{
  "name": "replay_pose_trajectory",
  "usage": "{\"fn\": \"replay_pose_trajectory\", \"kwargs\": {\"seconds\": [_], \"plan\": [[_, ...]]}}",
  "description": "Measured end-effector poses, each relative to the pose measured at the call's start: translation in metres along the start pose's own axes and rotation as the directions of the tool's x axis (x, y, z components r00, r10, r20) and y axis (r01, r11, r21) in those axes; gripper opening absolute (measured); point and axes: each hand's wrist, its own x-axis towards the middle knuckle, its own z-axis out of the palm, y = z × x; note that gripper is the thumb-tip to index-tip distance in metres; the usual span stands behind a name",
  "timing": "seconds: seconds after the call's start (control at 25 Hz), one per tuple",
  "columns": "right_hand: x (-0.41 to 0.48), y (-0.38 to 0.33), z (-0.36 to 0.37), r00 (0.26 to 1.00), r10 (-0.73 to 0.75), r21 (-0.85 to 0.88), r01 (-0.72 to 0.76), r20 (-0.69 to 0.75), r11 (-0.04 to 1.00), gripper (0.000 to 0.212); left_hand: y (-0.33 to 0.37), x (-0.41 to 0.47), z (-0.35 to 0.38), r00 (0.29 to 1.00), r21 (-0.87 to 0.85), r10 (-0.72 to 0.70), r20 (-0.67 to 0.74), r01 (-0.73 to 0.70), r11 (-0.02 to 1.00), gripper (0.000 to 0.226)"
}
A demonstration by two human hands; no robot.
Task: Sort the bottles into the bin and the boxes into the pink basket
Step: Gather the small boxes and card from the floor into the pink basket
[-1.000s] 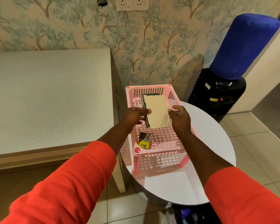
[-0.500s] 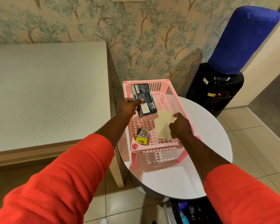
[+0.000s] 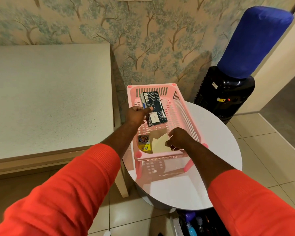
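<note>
Gripping one dark box (image 3: pixel 153 108) between thumb and fingers, the left hand (image 3: pixel 136 114) holds it above the pink basket (image 3: pixel 186 116). Below it, the right hand (image 3: pixel 179 138) curls loosely on a pale flat box (image 3: pixel 159 144) on the basket floor; whether it pinches the box, I cannot tell. A third, small yellow box (image 3: pixel 144 144) lies just left of that hand, making three boxes.

Both arms reach forward in orange sleeves pushed up the forearms. The left hand (image 3: pixel 137 114) is raised, thumb and fingers (image 3: pixel 147 110) pinched on the edge of a dark box (image 3: pixel 153 108). The right hand (image 3: pixel 180 138) sits lower, knuckles up, fingers curled downward.
</note>
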Motion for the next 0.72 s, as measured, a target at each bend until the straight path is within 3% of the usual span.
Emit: {"fn": "replay_pose_trajectory", "kwargs": {"seconds": [0.08, 0.16, 0.28, 0.4, 0.52, 0.72], "plan": [[-0.001, 0.001, 0.0, 1.0, -0.023, -0.068, 0.022, -0.015, 0.997, 0.031, 0.0, -0.001, 0.002, 1.0, 0.004, -0.011, 0.018, 0.011, 1.0, 0.032], [0.002, 0.003, -0.005, 0.973, -0.073, -0.062, 0.06, -0.218, 0.996, 0.028, -0.001, -0.002, 0.003, 0.998, 0.004, -0.03, 0.049, 0.03, 1.0, 0.036], [0.0, 0.001, -0.023, 0.845, -0.09, 0.177, 0.212, -0.527, 0.961, 0.032, -0.003, -0.004, 0.006, 0.994, -0.005, -0.055, 0.099, 0.056, 0.998, 0.038], [0.002, -0.008, -0.037, 0.853, -0.197, 0.247, 0.349, -0.484, 0.904, 0.047, -0.005, -0.008, 0.017, 0.988, 0.004, -0.069, 0.135, 0.069, 0.998, 0.037], [-0.001, -0.012, -0.035, 0.845, -0.334, 0.118, 0.415, -0.416, 0.902, 0.066, -0.005, -0.012, 0.034, 0.982, 0.011, -0.074, 0.176, 0.074, 0.997, 0.035], [0.002, -0.002, -0.023, 0.855, -0.305, 0.01, 0.341, -0.419, 0.94, 0.075, -0.008, -0.011, 0.055, 0.97, 0.07, -0.109, 0.215, 0.096, 0.993, 0.032]]}}
